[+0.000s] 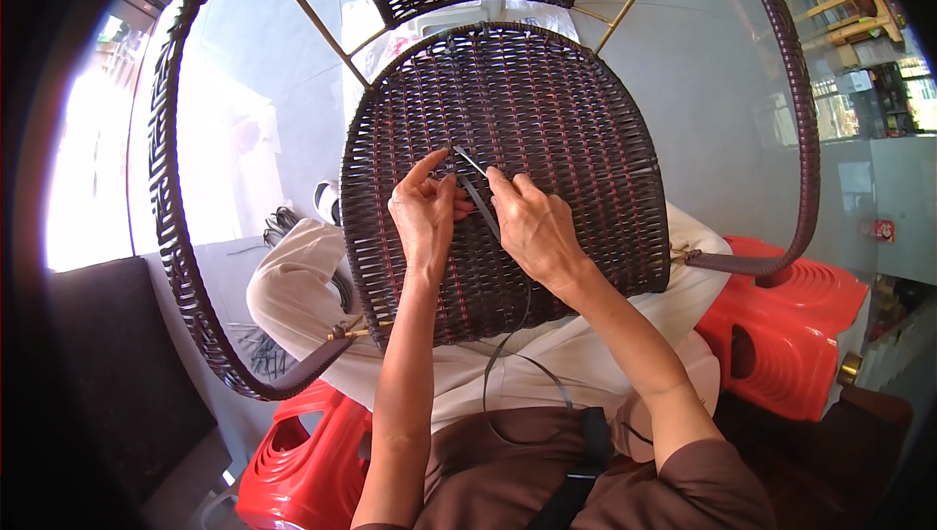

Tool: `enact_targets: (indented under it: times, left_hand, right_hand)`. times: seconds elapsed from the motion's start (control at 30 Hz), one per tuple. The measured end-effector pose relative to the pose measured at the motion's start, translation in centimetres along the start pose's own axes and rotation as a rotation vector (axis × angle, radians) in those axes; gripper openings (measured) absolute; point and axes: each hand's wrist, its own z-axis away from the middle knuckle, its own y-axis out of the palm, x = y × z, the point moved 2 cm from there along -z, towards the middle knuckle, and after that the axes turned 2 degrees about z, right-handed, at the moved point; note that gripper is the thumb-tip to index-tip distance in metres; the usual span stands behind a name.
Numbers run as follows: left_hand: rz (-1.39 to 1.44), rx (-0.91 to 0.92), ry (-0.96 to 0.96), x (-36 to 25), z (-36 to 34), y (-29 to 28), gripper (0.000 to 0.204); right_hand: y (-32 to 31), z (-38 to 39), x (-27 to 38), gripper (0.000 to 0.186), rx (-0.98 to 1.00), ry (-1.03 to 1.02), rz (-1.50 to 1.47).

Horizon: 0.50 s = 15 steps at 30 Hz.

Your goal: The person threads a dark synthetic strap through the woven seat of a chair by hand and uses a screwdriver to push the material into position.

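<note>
Woven seat [547,120] tilted on lap for reach. Left hand [425,213] presses weave; right hand [532,227] pinches dark strip [478,196], probably threading it.

Support: person's lap, cream trousers [586,354]. Resting directly on it, tilted up: dark brown woven wicker chair seat panel [547,110] with thin brass-coloured metal frame rods [305,5]. Wicker-wrapped curved armrest hoops [176,237] hang out to either side. Red moulded plastic stools [791,330] stand on the grey floor [683,71], one at each side of the lap.
</note>
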Motion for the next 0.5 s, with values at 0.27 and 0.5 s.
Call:
enact_targets:
  times: [0.27,0.5]
  left_hand:
    - [-0.002,-0.007,0.008,0.2,0.0,0.0,0.032]
    - [0.049,-0.011,0.032,0.5,0.1,0.0,0.032]
  right_hand:
    - [1.9,1.1,-0.4,0.042,-0.191,-0.075,0.020]
    - [3.0,1.5,-0.8,0.044,-0.352,-0.117,0.020]
